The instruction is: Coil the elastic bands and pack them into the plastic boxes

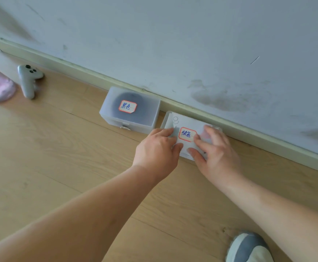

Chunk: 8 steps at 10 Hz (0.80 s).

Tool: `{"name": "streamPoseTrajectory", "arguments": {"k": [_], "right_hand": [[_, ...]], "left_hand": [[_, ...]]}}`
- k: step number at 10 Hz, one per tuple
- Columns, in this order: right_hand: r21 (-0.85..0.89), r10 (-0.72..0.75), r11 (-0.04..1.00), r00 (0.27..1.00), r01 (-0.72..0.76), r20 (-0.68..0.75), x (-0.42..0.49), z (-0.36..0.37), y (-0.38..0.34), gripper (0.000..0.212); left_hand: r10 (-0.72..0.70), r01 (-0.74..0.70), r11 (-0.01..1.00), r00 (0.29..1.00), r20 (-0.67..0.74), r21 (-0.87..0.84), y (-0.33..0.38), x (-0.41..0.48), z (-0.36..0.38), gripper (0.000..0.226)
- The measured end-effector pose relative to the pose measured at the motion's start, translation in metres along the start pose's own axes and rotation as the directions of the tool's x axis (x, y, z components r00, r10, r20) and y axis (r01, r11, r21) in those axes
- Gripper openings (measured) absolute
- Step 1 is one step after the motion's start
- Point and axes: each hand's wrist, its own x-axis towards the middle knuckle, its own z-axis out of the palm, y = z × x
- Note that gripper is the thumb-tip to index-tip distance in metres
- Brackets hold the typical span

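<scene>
Resting on the floor (59,148) against the baseboard (249,127), the left box (116,121) sat beside the right box (187,121), which the left hand (156,148) and right hand (216,150) both gripped at its lid; a dark coil (144,112) filled the left box.

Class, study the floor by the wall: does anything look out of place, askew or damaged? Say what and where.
A small pale piece pokes out at the front lower edge of the left box; latch or band, I cannot tell. Dark smudges stain the wall above the right box. Nothing is spilled.
</scene>
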Motion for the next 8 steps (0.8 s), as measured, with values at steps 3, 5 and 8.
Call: {"name": "streamPoseTrajectory", "arguments": {"k": [3, 5, 8], "right_hand": [[-0.021, 0.059, 0.998, 0.997, -0.060, -0.048, 0.024, -0.007, -0.008, 0.043], [0.055, 0.076, 0.996, 0.996, -0.074, -0.052, 0.023, -0.009, -0.016, 0.038], [0.331, 0.222, 0.907, 0.964, -0.260, 0.148, 0.030, -0.039, -0.046, 0.014]], "left_hand": [[-0.058, 0.074, 0.975, 0.995, 0.085, -0.208, -0.004, 0.010, -0.013, 0.029], [-0.076, 0.047, 0.965, 0.992, -0.103, -0.260, -0.011, 0.006, -0.007, 0.030], [-0.186, 0.176, 0.921, 0.983, 0.005, -0.346, -0.018, -0.007, -0.042, 0.034]]}}
